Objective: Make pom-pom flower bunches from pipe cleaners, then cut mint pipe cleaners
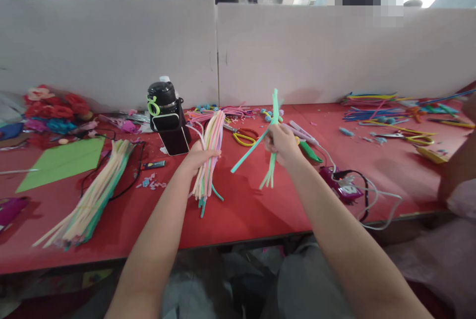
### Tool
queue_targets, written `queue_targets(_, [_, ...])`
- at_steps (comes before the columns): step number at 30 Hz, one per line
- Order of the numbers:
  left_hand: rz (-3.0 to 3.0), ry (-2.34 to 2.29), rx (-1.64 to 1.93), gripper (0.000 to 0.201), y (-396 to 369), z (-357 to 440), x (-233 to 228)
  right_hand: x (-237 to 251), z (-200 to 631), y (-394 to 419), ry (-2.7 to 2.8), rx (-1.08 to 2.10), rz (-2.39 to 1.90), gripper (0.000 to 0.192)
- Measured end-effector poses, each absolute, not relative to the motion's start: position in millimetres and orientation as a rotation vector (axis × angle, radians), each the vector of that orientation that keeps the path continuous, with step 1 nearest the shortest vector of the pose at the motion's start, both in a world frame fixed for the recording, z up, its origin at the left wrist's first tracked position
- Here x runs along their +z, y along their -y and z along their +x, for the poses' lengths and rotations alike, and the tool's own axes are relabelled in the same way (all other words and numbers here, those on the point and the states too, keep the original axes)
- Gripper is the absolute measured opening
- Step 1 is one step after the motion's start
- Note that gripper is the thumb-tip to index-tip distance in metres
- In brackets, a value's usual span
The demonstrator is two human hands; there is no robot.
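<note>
Fingers (213, 153) of the left hand (199, 155) are clamped around a bundle of pastel pipe cleaners (208, 160) held over the middle of the red counter (241, 210); the right hand (282, 144) is closed on a few fuzzy green stems (273, 120). A black bottle (163, 100) sits in a dark holder (174, 133) near the back edge, against grey partition panels (111, 46).

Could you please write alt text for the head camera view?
Over a red table, the left hand grips a bundle of pastel pipe cleaners, while the right hand holds a few green pipe cleaners. A black bottle, yellow scissors and more pipe cleaners lie around.
</note>
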State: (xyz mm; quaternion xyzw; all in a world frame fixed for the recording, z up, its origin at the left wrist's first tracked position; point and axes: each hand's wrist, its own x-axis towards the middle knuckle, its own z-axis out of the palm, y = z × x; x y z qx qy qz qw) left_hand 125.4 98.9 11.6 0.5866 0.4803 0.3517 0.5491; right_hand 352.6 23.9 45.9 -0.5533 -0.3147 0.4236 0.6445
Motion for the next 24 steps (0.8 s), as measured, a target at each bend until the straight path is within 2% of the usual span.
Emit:
queue_targets(5, [1.870, -1.164, 0.850, 0.064, -143, 149, 54, 29, 341, -3, 0.765, 1.132, -1.376, 0.024])
queue_targets(8, [2.233, -1.383, 0.756, 0.066, -173, 176, 86, 31, 339, 7, 0.767, 1.139, -1.373, 0.020])
queue_targets(12, [2.472, -1.309, 0.712, 0.069, -204, 214, 114, 41, 345, 15, 0.774, 1.120, -1.338, 0.017])
queue_targets(17, [2.561, -1.357, 0.928, 0.044, -238, 236, 126, 45, 352, 20, 0.789, 1.075, -1.313, 0.016])
queue_targets(21, [2.275, -1.658, 0.986, 0.045, -264, 229, 116, 45, 355, 21, 0.798, 1.060, -1.300, 0.016])
queue_targets(24, [2.132, -1.672, 0.968, 0.038, -278, 223, 100, 45, 355, 22, 0.830, 1.087, -1.287, 0.016])
